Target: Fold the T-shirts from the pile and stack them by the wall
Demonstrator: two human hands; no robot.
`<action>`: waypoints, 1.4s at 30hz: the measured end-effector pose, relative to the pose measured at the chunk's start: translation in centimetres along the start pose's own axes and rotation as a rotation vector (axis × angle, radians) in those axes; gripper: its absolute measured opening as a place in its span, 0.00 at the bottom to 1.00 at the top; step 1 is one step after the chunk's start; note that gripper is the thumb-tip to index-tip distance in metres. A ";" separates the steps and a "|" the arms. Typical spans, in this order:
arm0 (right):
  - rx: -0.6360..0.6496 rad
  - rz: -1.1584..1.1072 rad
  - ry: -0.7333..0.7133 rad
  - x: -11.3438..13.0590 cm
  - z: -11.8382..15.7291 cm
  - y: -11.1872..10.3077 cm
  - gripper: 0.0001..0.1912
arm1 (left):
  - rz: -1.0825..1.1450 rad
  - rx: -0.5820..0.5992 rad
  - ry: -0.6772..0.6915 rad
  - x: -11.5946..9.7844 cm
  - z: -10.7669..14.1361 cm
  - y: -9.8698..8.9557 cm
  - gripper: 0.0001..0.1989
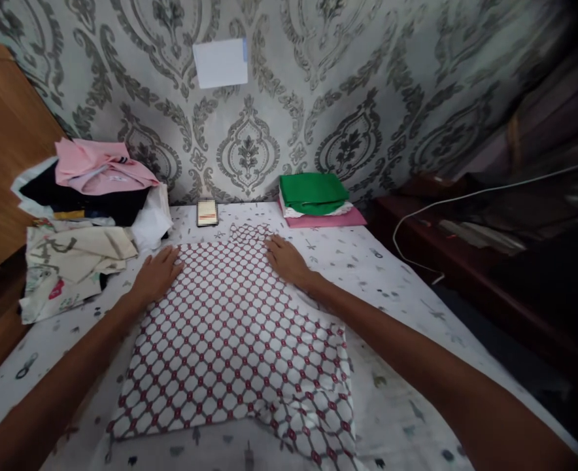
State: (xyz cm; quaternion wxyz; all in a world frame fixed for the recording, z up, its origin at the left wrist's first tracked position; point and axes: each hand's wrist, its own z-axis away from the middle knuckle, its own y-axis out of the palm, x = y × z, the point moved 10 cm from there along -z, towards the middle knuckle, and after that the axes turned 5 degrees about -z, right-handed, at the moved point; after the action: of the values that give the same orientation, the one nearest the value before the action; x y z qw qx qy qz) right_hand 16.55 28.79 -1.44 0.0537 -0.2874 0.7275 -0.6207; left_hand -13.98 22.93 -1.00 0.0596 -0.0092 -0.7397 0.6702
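Note:
A white garment (220,327) with a grey lattice and dark red dots lies spread on the bed. Its exact kind is not plain; one part juts out at the near right and a crumpled bit shows at the far edge. My left hand (159,271) rests flat on its far left edge, fingers stretched out. Across from it, my right hand (288,260) lies palm down at the far right edge with fingers extended. Neither hand grips the cloth. Wrinkles run through the near right part.
Unfolded clothes, with a pink one (102,167) on top, are heaped at the left by a wooden panel (9,150). A phone-like object (207,212) lies near the wall. Folded cloths, a green one (313,193) uppermost, sit at the back right. A white cable (456,196) hangs at the right.

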 end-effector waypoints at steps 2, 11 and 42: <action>0.006 -0.014 -0.004 1.0 1.1 0.0 0.25 | 0.009 -0.035 0.018 -2.7 1.0 -0.8 0.30; 0.136 -0.032 -0.155 3.9 6.9 0.3 0.28 | 0.138 0.093 0.365 -12.6 10.4 -0.6 0.33; -0.065 -0.158 -0.292 6.4 8.3 -2.4 0.16 | 0.082 0.028 0.507 -11.5 7.2 -0.6 0.27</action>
State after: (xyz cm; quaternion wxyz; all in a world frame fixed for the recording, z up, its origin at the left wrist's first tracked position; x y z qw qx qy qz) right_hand 15.71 18.27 0.70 0.1005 -0.4325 0.7066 -0.5509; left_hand -3.26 14.62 -1.93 0.2159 -0.2060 -0.6909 0.6585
